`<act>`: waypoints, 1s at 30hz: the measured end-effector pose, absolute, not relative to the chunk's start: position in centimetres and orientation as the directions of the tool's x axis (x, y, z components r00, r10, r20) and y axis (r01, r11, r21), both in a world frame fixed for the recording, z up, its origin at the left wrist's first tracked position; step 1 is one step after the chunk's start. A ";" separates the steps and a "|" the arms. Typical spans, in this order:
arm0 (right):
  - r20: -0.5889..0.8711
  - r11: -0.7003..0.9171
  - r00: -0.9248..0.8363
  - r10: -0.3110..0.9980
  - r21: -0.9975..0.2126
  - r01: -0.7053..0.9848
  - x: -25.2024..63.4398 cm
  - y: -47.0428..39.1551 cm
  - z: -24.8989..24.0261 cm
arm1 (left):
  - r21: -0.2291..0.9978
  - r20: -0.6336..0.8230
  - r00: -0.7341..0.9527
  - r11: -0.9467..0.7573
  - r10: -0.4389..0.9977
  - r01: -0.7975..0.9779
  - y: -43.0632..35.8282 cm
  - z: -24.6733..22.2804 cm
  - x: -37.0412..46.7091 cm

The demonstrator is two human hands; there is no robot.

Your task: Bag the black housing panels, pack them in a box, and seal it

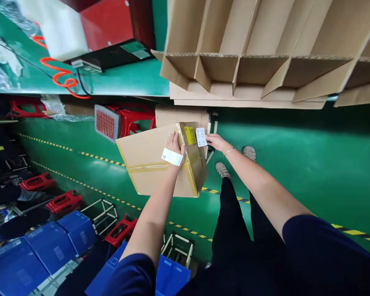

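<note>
A taped cardboard box (151, 154) stands below the bench edge, with a yellow label (190, 135) on its side. My left hand (173, 144) lies flat on its top near the taped edge, fingers stretched out. Across the back of that hand, by the wrist, is a white label (172, 156); whether it is stuck there I cannot tell. Between the fingertips of my right hand (216, 142) is a printed white label (201, 137), held at the box's side next to the yellow one. I cannot tell whether this label touches the cardboard.
Cardboard dividers (240, 61) sit on the green bench (135, 84), near a red machine (111, 24) and a coiled orange hose (61, 78). A red stool (138, 119) stands behind the box. Blue bins (55, 242) and more red stools (63, 201) are at lower left.
</note>
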State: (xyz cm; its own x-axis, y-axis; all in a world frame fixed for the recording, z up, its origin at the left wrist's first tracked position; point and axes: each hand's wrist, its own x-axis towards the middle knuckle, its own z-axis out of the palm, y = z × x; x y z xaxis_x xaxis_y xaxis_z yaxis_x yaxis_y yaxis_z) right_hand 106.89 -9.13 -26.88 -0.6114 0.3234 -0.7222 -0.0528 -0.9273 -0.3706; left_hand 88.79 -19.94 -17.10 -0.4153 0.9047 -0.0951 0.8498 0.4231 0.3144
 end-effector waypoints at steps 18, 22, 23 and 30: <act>-0.657 -0.940 -0.698 0.287 -0.335 -0.071 101.8 -9.4 -33.4 | 0.302 -0.005 -0.328 0.314 0.945 0.900 -21.0 -16.3 88.4; -0.664 -0.940 -0.691 0.285 -0.336 -0.065 101.5 -9.6 -33.6 | 0.300 -0.004 -0.335 0.320 0.942 0.899 -21.0 -16.3 88.4; -0.666 -0.940 -0.690 0.284 -0.335 -0.063 101.5 -9.7 -33.6 | 0.298 0.004 -0.333 0.317 0.943 0.901 -21.0 -16.3 88.5; -0.673 -0.939 -0.685 0.280 -0.341 -0.048 101.4 -9.5 -33.6 | 0.274 0.029 -0.333 0.313 0.942 0.909 -21.0 -16.2 88.5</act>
